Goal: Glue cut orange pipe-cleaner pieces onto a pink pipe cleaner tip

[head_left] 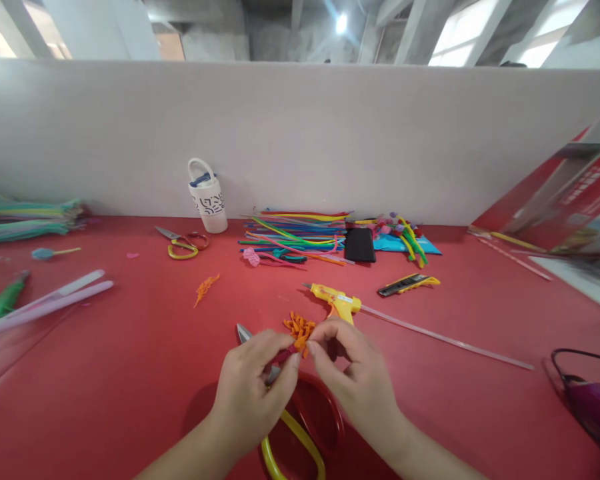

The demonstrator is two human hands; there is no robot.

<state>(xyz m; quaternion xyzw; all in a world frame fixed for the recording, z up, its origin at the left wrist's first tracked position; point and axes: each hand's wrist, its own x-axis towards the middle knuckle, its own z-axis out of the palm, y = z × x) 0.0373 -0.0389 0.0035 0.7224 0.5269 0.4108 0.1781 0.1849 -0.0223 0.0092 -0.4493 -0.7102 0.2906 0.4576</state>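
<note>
My left hand (257,387) is closed, thumb and fingers pinching a small dark pink piece (283,355) with an orange fuzzy tip (301,343). The fingertips of my right hand (355,373) pinch at that same orange tip. Just behind the fingertips is a bunch of short orange fuzzy strips (298,325); whether it joins the held piece I cannot tell. Under my hands lie large scissors with one yellow handle (300,437) and one red handle (327,407), the blades partly hidden by my left hand.
A yellow glue gun (336,300) with a long clear glue stick (445,341) lies behind my right hand. Farther back are a utility knife (409,285), a black phone-like slab (360,245), coloured pipe cleaners (300,230), a white tumbler (211,207) and smaller scissors (183,245).
</note>
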